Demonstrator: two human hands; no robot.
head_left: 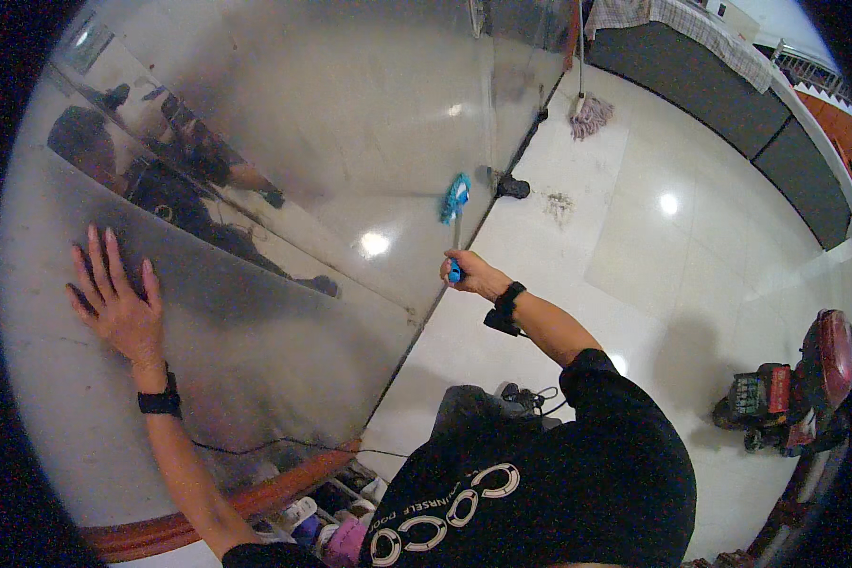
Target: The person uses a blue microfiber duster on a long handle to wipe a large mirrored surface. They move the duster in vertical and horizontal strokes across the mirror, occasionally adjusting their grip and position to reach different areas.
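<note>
My left hand lies with its fingers spread against a smooth, shiny metal-looking surface at the left. In my right hand is the blue handle of a brush with a thin shaft and fluffy blue bristles. The brush head is at the lower part of the reflective surface, just left of its dark bottom edge; whether it touches cannot be told. Both wrists wear black bands. Reflections of a person in dark clothes show in the glossy strips at the upper left.
A string mop stands on the tiled floor, near a black object and a dark smudge. A red scooter is at the right. Grey panels under a checked cloth line the far side. Shelved items and a cable lie below left.
</note>
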